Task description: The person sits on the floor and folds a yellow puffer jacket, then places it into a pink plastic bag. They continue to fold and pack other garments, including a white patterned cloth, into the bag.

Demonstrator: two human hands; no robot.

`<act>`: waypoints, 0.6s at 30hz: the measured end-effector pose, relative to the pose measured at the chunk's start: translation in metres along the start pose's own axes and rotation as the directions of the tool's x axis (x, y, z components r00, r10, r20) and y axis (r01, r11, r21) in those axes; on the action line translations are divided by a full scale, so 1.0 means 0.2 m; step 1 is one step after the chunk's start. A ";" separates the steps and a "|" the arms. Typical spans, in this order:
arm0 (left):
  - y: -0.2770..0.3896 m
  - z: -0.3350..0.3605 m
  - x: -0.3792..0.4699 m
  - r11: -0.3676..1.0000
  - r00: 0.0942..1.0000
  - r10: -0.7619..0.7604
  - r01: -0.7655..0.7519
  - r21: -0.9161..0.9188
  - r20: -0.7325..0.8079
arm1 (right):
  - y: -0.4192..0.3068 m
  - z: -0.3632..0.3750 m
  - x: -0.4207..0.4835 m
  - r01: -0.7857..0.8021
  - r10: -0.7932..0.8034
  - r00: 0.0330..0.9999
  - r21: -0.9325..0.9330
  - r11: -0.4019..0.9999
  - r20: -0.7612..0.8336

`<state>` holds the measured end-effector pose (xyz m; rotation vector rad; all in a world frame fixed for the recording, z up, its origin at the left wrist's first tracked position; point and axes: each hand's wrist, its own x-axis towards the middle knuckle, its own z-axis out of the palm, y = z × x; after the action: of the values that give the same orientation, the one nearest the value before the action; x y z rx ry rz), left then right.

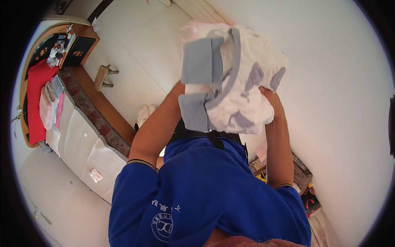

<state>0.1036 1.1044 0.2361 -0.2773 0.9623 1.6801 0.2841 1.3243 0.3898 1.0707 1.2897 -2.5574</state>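
A white garment point(237, 102) with grey printed shapes, grey cuffs point(197, 112) and a grey trim band is bunched in front of me, above waist height. My right hand point(270, 95) grips its right side, thumb on the cloth, other fingers mostly covered. On the other side my left forearm point(160, 123) runs in behind the cuffs; the cloth hides my left hand, so its grip does not show. Pale pink material point(191, 30), sheer at its edge, pokes out past the far left of the bundle.
Left is a bed point(77, 136) with a stack of folded clothes point(49, 102), a red cloth point(35, 92) and a small crumpled item point(95, 175). A cabinet point(80, 46), wooden stool point(103, 77) and fluffy slippers point(145, 114) stand nearby. A wall point(333, 92) rises close on my right.
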 end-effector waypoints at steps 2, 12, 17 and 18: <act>0.06 0.01 0.10 0.999 0.999 0.032 -0.031 0.031 -0.043 | -0.07 -0.06 0.10 -0.050 0.050 0.996 0.005 0.999 -0.076; 0.21 -0.21 0.31 0.589 0.712 0.570 -0.006 0.808 -0.410 | -0.18 -0.46 0.57 -0.012 -0.002 0.996 -0.159 0.987 -0.085; 0.06 -0.23 0.62 0.284 0.687 0.553 0.376 0.882 -0.471 | -0.03 -0.54 0.77 -0.001 -0.053 0.974 -0.239 0.971 -0.220; 0.02 -0.23 0.70 0.225 0.705 0.513 0.440 0.869 -0.490 | 0.01 -0.55 0.81 -0.021 -0.042 0.969 -0.252 0.968 -0.243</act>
<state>0.0372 1.1686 0.1214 0.0142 2.5181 0.5421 0.2229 1.4401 0.2450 1.3594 1.6292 -2.2383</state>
